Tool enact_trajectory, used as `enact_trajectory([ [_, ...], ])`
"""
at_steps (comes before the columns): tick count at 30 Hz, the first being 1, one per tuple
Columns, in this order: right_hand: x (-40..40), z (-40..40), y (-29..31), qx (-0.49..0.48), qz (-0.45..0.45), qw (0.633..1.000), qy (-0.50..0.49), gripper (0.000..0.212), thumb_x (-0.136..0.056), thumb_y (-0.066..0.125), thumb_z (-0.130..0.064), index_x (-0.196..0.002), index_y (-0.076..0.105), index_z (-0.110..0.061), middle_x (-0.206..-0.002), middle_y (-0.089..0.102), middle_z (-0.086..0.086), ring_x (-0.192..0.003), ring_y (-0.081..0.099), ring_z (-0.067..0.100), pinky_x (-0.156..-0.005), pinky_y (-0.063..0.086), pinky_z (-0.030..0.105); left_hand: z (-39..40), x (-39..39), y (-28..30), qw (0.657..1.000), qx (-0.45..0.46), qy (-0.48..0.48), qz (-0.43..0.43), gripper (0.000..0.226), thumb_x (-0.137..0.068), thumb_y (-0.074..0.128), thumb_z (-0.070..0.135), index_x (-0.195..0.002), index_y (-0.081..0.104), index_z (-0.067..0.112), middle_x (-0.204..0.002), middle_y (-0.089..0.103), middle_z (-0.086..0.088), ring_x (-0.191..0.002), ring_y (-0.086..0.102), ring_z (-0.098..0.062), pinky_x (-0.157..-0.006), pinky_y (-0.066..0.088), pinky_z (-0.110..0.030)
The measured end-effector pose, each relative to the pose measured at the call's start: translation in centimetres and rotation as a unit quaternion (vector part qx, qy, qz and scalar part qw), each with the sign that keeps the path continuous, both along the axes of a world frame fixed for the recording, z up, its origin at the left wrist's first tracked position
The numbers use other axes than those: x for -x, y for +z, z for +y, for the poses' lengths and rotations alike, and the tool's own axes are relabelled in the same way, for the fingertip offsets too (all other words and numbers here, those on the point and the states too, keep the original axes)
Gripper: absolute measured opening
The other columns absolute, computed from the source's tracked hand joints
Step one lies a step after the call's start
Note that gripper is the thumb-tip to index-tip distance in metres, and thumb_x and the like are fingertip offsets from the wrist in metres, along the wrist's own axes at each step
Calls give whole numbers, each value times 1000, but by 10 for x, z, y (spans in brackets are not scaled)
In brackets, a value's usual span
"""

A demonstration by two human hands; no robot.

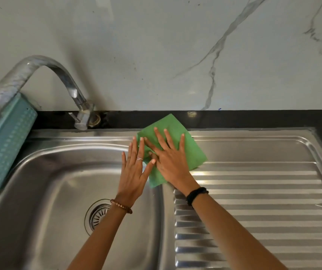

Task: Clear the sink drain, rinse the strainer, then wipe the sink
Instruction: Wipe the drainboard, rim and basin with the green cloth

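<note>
A green cloth (193,151) lies flat on the steel sink's (45,172) back rim, between the basin and the ribbed drainboard (253,211). My right hand (172,160) presses on the cloth with straight, spread fingers. My left hand (134,170) lies beside it, fingers straight, fingertips touching the cloth's left edge and its thumb meeting my right thumb. The round slotted strainer (97,216) sits in the drain at the basin's bottom, partly hidden by my left wrist.
A curved chrome tap (45,71) rises from the black counter strip (253,118) behind the basin. A teal plastic basket (4,145) stands at the sink's left edge. A marble-patterned wall backs the counter.
</note>
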State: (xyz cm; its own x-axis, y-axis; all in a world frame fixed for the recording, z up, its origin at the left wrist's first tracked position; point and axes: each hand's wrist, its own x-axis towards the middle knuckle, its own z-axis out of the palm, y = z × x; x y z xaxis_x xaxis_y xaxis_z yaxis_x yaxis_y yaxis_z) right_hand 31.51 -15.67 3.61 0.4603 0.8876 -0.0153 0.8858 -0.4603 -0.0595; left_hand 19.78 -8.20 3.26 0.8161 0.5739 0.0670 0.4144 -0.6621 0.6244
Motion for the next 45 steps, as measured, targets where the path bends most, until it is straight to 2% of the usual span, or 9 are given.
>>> enact_trajectory([
  [10,-95,-159,8,59,8,972,-229,49,-99,19,-37,-146,27,-24,-159,-12,0,-147,-5,26,-112,6,65,-21,-38,-3,983,-91,-107,117,93,-64,-17,80,-138,-19,24,-146,-27,-1,-138,-24,-19,-112,-15,-37],
  [16,-70,-140,12,32,45,951,-303,46,-100,21,-39,-144,30,-29,-160,-5,3,-147,-4,30,-110,1,69,-19,-38,-4,985,-41,-120,117,94,-60,-23,82,-137,-21,28,-145,-31,3,-136,-27,-15,-109,-21,-35],
  [21,5,-64,9,2,64,980,-187,47,-98,19,-45,-144,24,-37,-160,-2,3,-146,-5,34,-107,-10,68,-13,-39,7,978,177,-102,44,73,-81,8,64,-141,-13,29,-151,-14,18,-137,-18,-2,-110,-21,-30],
  [24,30,-38,9,-1,65,991,-119,45,-99,22,-43,-141,33,-34,-160,1,4,-146,-3,36,-106,-11,69,-10,-25,17,935,338,-40,-98,63,-91,31,49,-145,2,33,-137,17,44,-132,16,16,-117,16,-25],
  [26,29,-43,7,0,66,995,-76,47,-99,24,-43,-146,23,-36,-160,6,2,-146,0,34,-107,-9,67,-11,-20,19,957,268,-33,-103,60,-94,35,41,-144,3,35,-150,21,26,-138,23,2,-115,27,-35],
  [29,3,-77,3,-15,72,994,-79,43,-99,26,-40,-141,34,-37,-159,10,-5,-148,4,25,-111,-8,61,-25,-31,19,994,59,-89,-20,63,-90,28,53,-140,-5,35,-153,-5,11,-142,-9,-8,-119,-3,-41],
  [33,-74,-157,3,36,35,977,-207,41,-100,27,-34,-136,44,-27,-160,0,-2,-148,0,24,-112,2,61,-58,-61,28,983,-29,-180,33,78,-75,3,78,-140,-10,38,-150,-16,11,-139,-19,-9,-114,-12,-35],
  [38,-124,-235,18,105,6,944,-314,44,-100,24,-31,-140,37,-19,-160,-5,5,-147,0,29,-113,11,64,-88,-74,20,959,-144,-197,146,90,-61,-26,76,-139,-17,33,-157,-13,-2,-144,-11,-21,-117,-7,-42],
  [45,-49,-177,7,14,55,967,-248,47,-98,22,-43,-142,32,-32,-160,3,1,-147,-1,29,-110,-4,65,-92,-75,4,957,-188,-165,144,56,-97,15,44,-141,-16,28,-157,-7,-3,-145,-5,-19,-117,-5,-44],
])
